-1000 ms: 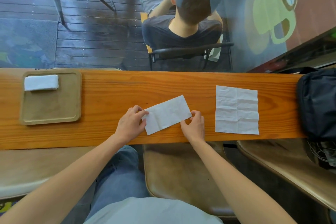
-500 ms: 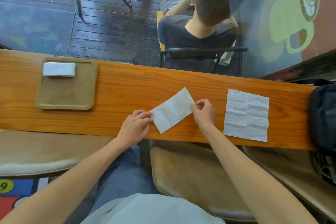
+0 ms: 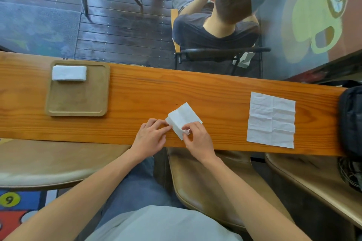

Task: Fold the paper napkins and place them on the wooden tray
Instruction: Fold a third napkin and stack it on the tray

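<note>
1. Half-folded napkin [image 3: 183,118] lies tilted near the table's [image 3: 215,92] front edge, centre.
2. Left hand [image 3: 149,137]: fingers pressed together on the napkin's left edge.
3. Right hand [image 3: 197,139]: fingers pinched on the napkin's near corner.
4. Folded napkin [image 3: 69,73] sits in the wooden tray's [image 3: 78,101] far left corner.
5. Unfolded napkin [image 3: 271,119] lies flat, well to the right.

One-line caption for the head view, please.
Both hands, left and right, fold a napkin on the counter; one folded napkin sits on the tray.
</note>
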